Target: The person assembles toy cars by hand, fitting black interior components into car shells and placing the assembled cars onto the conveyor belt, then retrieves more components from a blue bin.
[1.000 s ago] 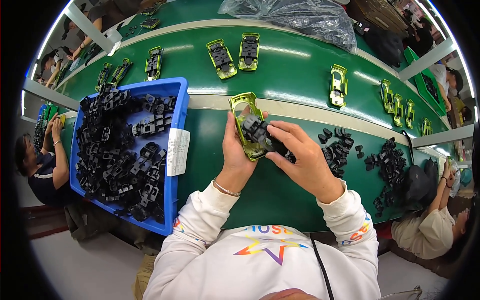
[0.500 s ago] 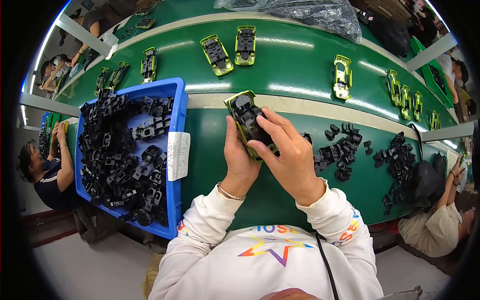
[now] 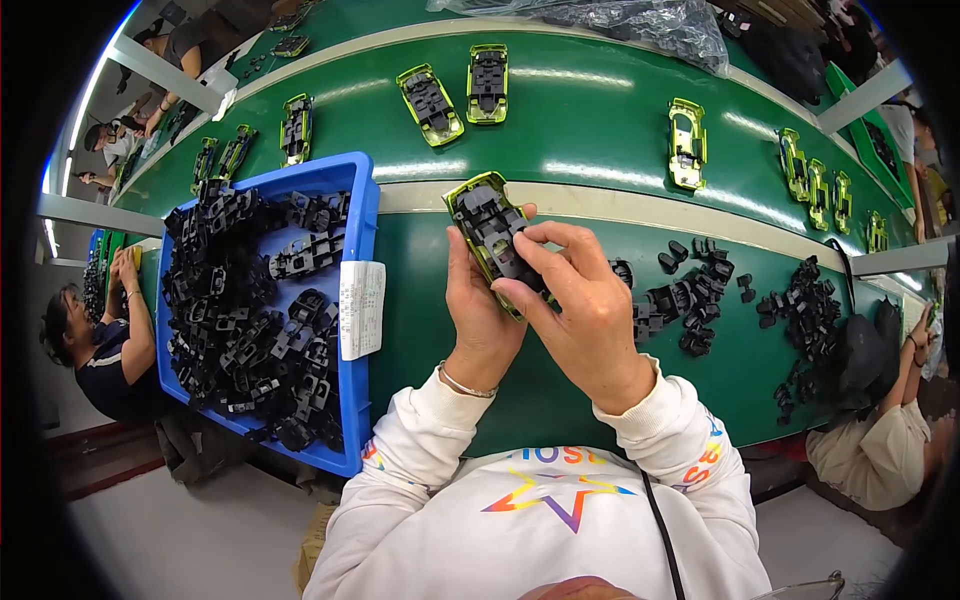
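Fingers (image 3: 545,262) of the right hand (image 3: 600,320) hold a black insert (image 3: 490,226); the left hand (image 3: 482,322) grasps the green car shell (image 3: 466,186) around it, above the worktop (image 3: 415,262). That insert, tilted a second ago, now lies inside, seemingly seated.

Overall light: bright, cool and fairly even
Light strip (image 3: 72,132): white glow at the far left, blue fringing near the rim
Green belt (image 3: 600,115): glossy — pale glare lies across it in long streaks
Plastic sheet (image 3: 650,38): scattered small highlights on the far side
Near table (image 3: 530,410): deeper green, softly shaded toward the person
Black parts (image 3: 245,330): crowded detail sinks into dark tone
Held car body (image 3: 490,222): lime edge shines, black inside legible
Left hand (image 3: 485,315) and right hand (image 3: 590,310): well lit, fairly sharp
White sweatshirt (image 3: 420,550): very bright, folds faint
Co-workers at left (image 3: 115,360) and right (image 3: 880,455): softer, stretched
Beige rail (image 3: 600,199): bowed by the fisheye — corners fall to black
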Available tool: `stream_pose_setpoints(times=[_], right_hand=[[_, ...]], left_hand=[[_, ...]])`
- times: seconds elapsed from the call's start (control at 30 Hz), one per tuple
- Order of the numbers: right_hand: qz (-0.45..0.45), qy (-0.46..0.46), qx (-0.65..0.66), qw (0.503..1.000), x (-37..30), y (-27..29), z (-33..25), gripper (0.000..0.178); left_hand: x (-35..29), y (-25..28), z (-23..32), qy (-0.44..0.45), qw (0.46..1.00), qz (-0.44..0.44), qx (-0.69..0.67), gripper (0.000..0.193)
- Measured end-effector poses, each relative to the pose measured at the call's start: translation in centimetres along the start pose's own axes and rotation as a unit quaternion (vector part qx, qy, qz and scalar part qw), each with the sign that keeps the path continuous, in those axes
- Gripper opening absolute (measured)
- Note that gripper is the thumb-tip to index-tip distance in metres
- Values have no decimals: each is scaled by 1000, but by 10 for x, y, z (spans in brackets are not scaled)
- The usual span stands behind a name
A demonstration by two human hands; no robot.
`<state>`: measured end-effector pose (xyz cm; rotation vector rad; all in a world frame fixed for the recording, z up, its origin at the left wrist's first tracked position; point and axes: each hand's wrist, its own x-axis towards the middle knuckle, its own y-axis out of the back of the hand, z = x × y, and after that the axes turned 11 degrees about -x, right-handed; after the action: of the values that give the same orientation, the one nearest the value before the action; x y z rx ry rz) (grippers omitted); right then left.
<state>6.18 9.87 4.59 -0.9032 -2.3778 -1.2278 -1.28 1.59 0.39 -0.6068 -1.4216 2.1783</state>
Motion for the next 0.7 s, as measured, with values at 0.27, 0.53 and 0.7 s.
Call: stream_pose_setpoints(times=[0.27, 0.53, 0.7], right_hand=[[-26, 4, -22, 999, 0, -2, 3, 41], [-146, 3, -80, 986, 2, 9, -4, 44], [-123, -7, -58, 991, -1, 12, -8, 45]], left_hand=[[2, -2, -3, -7, 999, 30, 25, 60], [1, 3, -5, 0, 999, 28, 36, 58], [0, -3, -1, 10, 997, 36, 61, 64]])
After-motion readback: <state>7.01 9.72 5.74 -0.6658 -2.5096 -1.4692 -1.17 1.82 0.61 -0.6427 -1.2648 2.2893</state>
